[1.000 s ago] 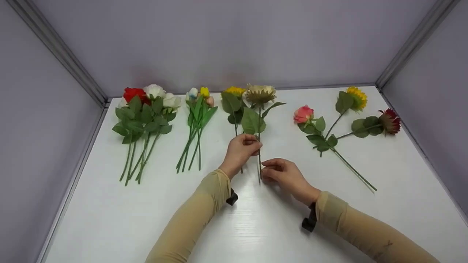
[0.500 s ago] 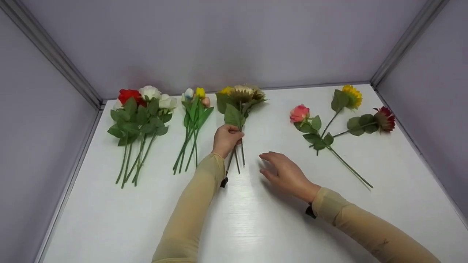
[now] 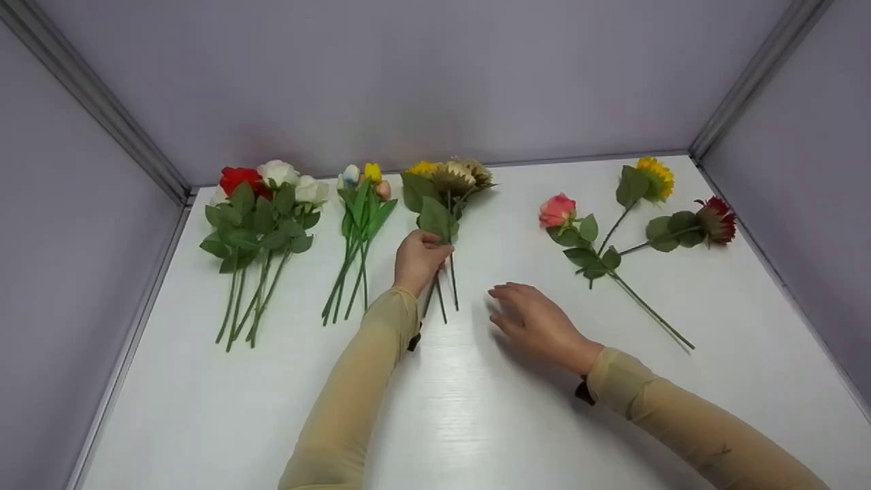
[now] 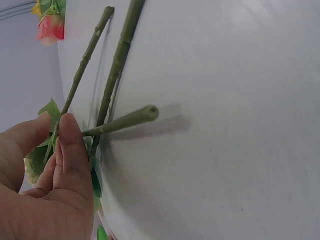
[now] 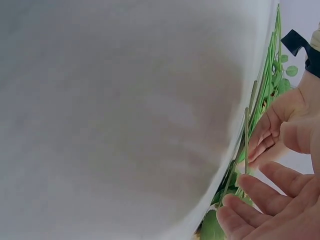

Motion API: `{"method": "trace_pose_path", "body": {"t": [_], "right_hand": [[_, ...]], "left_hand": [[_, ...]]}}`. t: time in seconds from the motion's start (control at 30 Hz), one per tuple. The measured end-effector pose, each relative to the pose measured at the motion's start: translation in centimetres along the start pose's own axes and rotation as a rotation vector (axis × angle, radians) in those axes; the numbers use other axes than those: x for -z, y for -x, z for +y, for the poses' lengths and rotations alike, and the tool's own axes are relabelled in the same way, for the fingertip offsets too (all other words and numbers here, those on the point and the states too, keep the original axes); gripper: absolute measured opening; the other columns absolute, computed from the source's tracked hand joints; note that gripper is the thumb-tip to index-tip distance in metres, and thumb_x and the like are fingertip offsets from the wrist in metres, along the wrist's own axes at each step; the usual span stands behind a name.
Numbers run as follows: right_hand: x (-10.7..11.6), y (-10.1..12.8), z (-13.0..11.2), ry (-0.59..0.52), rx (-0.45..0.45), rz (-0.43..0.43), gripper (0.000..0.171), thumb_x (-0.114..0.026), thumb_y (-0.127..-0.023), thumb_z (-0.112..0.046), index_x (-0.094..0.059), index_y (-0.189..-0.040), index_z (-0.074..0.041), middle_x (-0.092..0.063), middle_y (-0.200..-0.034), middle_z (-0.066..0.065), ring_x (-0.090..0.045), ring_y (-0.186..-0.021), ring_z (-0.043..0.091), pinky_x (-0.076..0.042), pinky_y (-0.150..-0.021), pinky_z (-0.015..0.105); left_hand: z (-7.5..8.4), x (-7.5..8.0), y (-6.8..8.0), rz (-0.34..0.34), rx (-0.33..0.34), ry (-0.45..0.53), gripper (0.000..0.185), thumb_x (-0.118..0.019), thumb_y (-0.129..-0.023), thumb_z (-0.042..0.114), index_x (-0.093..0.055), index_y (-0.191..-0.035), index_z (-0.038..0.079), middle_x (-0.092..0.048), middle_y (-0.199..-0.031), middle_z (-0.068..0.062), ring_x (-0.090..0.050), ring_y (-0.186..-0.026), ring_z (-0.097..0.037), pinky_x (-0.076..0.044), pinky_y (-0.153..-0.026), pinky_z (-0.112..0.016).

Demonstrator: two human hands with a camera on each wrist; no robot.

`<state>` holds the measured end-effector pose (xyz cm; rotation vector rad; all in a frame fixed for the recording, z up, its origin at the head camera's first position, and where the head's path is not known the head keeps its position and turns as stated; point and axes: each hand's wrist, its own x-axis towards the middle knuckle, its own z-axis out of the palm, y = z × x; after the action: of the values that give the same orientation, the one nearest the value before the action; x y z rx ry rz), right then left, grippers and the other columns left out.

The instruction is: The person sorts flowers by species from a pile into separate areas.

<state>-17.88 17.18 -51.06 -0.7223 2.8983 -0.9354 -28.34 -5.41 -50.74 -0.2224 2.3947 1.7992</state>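
Observation:
My left hand (image 3: 418,264) pinches the stem of a cream sunflower (image 3: 453,180) just below its large leaf (image 3: 435,218). In the left wrist view, that stem (image 4: 81,70) passes between thumb and fingers. Beside it, two other stems run along the white table. A yellow sunflower (image 3: 422,168) and another pale flower (image 3: 480,173) lie in the same group, partly covered. Right of this group, my right hand (image 3: 541,325) hovers low over the table, fingers apart and holding nothing. In the right wrist view, its relaxed fingers (image 5: 260,195) are apart from the stems.
On the left lie red and white roses (image 3: 262,211) with crossed stems, then a small bunch of tulips (image 3: 364,204). To the right are a pink rose (image 3: 558,209), a yellow sunflower (image 3: 654,180) and a dark red flower (image 3: 716,221). Grey panels (image 3: 435,82) enclose the table.
My left hand has carried the cream sunflower left, onto the group beside the tulips. The right hand has come away from the stem's lower end, its fingers spreading. Little differs over the last half second.

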Motion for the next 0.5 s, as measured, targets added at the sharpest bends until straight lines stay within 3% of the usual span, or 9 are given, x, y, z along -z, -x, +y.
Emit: {"method": "trace_pose_path", "body": {"t": [0.13,0.27,0.37,0.5], "right_hand": [[1.2,0.3,1.4,0.012,-0.032,0.026,0.035,-0.070,-0.099,-0.020,-0.068,-0.128,-0.001,-0.064,-0.133,0.016,-0.055,-0.129,0.035,-0.042,-0.110,0.050],[3.3,1.0,3.9,0.017,-0.090,0.072,0.032,-0.069,-0.099,-0.018,-0.070,-0.125,0.000,-0.067,-0.127,0.016,-0.057,-0.124,0.037,-0.044,-0.106,0.053],[5.5,1.8,6.1,0.021,-0.162,0.099,0.030,-0.068,-0.100,-0.017,-0.070,-0.124,0.001,-0.069,-0.124,0.018,-0.059,-0.119,0.039,-0.045,-0.102,0.056],[8.5,2.8,9.0,0.041,-0.277,0.109,0.027,-0.065,-0.101,-0.016,-0.071,-0.120,0.002,-0.069,-0.118,0.021,-0.060,-0.112,0.041,-0.046,-0.096,0.058]], "left_hand": [[0.2,0.5,0.4,0.042,-0.074,-0.083,0.039,-0.074,-0.096,0.024,-0.060,-0.126,0.004,-0.060,-0.110,-0.009,-0.061,-0.094,-0.022,-0.052,-0.080,-0.037],[0.6,0.1,1.2,0.028,-0.220,-0.247,0.046,-0.072,-0.098,0.029,-0.058,-0.135,0.006,-0.055,-0.123,-0.009,-0.057,-0.108,-0.022,-0.050,-0.090,-0.039],[0.9,-1.0,2.2,-0.065,-0.357,-0.433,0.053,-0.069,-0.100,0.035,-0.054,-0.144,0.010,-0.053,-0.136,-0.009,-0.053,-0.125,-0.025,-0.046,-0.103,-0.040],[1.4,-3.3,4.2,-0.263,-0.573,-0.738,0.064,-0.061,-0.103,0.045,-0.044,-0.155,0.014,-0.046,-0.153,-0.008,-0.040,-0.143,-0.026,-0.032,-0.118,-0.041]]}}
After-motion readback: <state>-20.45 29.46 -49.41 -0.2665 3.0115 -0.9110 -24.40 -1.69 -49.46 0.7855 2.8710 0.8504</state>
